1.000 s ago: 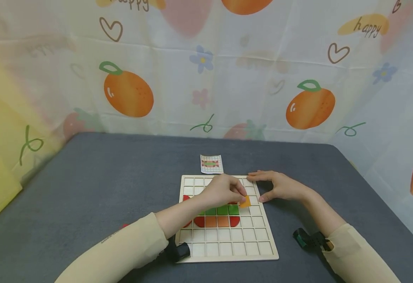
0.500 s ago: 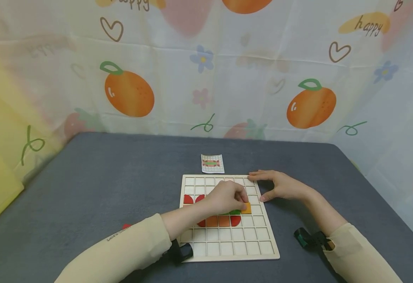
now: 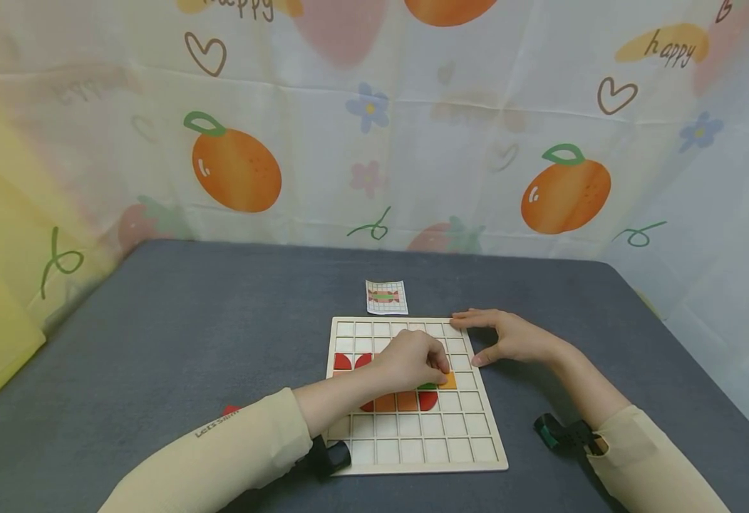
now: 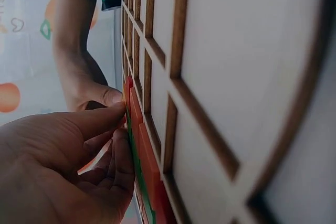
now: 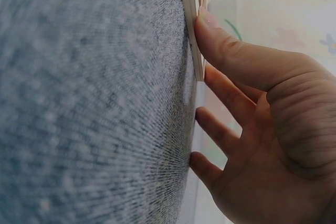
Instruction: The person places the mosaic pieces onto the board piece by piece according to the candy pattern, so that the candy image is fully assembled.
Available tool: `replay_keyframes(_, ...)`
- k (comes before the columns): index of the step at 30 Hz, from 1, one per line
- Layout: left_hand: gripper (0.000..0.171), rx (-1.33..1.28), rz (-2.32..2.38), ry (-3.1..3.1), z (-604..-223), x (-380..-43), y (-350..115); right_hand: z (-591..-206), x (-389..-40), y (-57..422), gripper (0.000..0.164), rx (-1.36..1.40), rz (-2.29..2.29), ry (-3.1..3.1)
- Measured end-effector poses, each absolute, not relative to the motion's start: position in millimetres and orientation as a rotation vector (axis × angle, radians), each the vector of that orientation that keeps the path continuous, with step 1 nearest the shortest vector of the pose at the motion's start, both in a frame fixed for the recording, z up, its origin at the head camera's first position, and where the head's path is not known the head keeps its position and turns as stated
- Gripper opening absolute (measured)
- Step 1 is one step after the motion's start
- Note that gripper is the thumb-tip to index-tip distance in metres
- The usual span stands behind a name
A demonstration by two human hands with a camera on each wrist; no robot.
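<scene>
My left hand (image 3: 412, 362) reaches over the wooden grid board (image 3: 412, 467), its thumb and fingertips at a yellow-orange square tile (image 3: 449, 381). The tile sits at the right end of a row of green tiles, one green tile (image 3: 427, 386) showing beside it. In the left wrist view, the left hand's thumb and fingers (image 4: 124, 153) close in on the row's edge. My right hand (image 3: 509, 338) rests at the board's far right corner with fingers spread. The right wrist view shows its thumb (image 5: 207, 24) against the board's edge and other fingertips on the table.
Red rounded tiles (image 3: 343, 362) and orange square tiles (image 3: 406, 401) fill cells around the green row. A small pattern card (image 3: 385, 308) lies behind the board. A red piece (image 3: 230, 410) peeks out beside the left sleeve on the dark grey table (image 3: 252, 306).
My left hand has lowered the yellow-orange tile from above the board to the cell at the green row's right end. The right hand stays at the corner.
</scene>
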State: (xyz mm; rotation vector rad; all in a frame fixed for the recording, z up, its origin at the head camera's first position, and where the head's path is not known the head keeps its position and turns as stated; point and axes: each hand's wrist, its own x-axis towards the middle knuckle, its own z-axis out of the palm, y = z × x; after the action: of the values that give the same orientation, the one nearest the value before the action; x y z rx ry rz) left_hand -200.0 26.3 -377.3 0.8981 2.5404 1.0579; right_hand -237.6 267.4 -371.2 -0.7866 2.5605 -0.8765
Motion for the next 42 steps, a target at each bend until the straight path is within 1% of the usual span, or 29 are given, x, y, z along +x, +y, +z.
replay_keyframes(11, 0.003, 0.901, 1.054, 2.52, -374, -198, 26, -373, -237, 269, 0.075, -0.773, -0.864, 2.568)
replay_keyframes(21, 0.012, 0.942, 1.15, 2.451, -352, -196, 10, -370, -237, 265, 0.075, -0.774, -0.864, 2.56)
replay_keyframes(27, 0.014, 0.942, 1.188, 2.417, -334, -195, -15, -370, -238, 264, 0.075, -0.77, -0.854, 2.57)
replay_keyframes(33, 0.014, 0.942, 1.12, 2.463, -318, -194, -52, -371, -238, 265, 0.075, -0.737, -0.857, 2.572)
replay_keyframes(37, 0.014, 0.908, 1.077, 2.492, -319, -195, -80, -371, -239, 266, 0.075, -0.744, -0.857, 2.575)
replay_keyframes(42, 0.01, 0.882, 0.99, 2.54, -333, -198, -116, -372, -239, 267, 0.076, -0.757, -0.859, 2.571)
